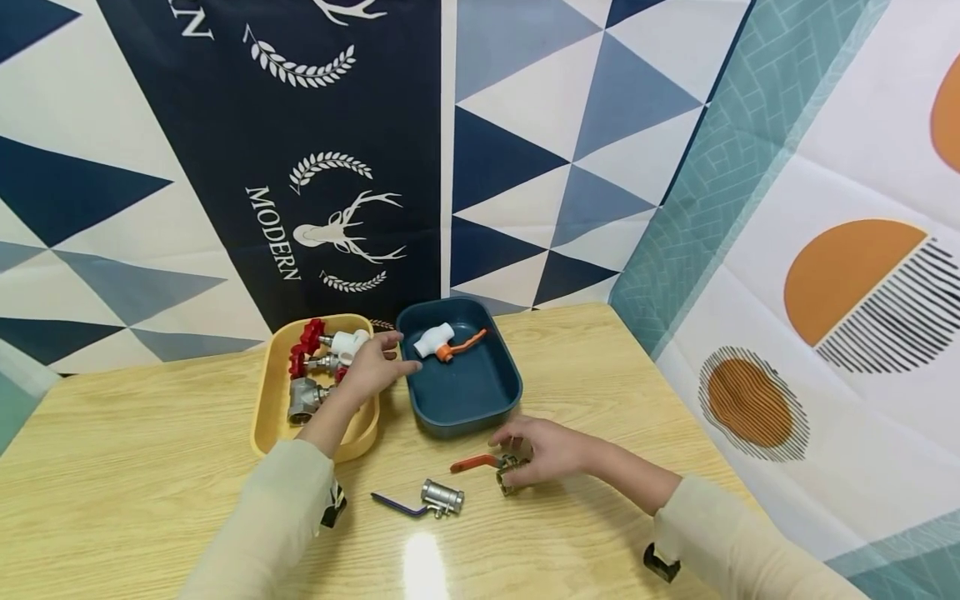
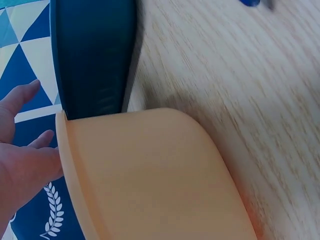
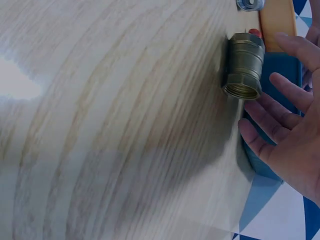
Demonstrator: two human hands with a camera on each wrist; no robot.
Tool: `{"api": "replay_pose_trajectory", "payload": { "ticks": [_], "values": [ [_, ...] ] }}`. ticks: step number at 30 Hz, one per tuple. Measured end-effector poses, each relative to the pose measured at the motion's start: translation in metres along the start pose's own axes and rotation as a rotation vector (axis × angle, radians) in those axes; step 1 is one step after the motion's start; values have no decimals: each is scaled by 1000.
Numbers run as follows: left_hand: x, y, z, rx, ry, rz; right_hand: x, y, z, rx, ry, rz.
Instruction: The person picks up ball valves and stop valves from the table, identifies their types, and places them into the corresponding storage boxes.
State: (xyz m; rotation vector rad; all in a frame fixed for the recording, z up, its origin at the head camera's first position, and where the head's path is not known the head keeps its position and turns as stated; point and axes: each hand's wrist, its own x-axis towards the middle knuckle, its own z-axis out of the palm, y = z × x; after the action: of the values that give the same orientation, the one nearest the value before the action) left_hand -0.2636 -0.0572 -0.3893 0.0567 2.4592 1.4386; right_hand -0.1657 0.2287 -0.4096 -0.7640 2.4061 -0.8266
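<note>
My left hand [image 1: 369, 368] hovers over the right rim of a yellow bin [image 1: 260, 417], thumb and fingers spread toward the blue bin [image 1: 465, 421] beside it. Nothing lies in its grasp. In the blue bin is a white plastic ball valve [image 1: 435, 340] with an orange lever. On the right, my other hand [image 1: 553, 450] is at a brass ball valve [image 3: 244, 65] with a red lever [image 1: 472, 463], lying on the table. The right wrist view shows these fingers [image 3: 292, 95] loosely bent and apart next to the valve body, not closed round it.
A steel ball valve [image 1: 442, 497] with a blue lever lies on the table [image 1: 150, 483] between the forearms. The yellow bin holds several valves, some with red handwheels [image 1: 311, 335]. Patterned cloth walls [image 1: 525, 167] stand behind and to the right.
</note>
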Motion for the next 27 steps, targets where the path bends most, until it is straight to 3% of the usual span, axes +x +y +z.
{"api": "replay_pose_trajectory", "payload": {
  "ticks": [8, 27],
  "values": [
    [0, -3, 3, 5, -29, 12, 6, -1, 6, -44, -60, 7],
    [2, -4, 4, -32, -15, -7, 13, -3, 11, -140, -86, 8]
  ]
}}
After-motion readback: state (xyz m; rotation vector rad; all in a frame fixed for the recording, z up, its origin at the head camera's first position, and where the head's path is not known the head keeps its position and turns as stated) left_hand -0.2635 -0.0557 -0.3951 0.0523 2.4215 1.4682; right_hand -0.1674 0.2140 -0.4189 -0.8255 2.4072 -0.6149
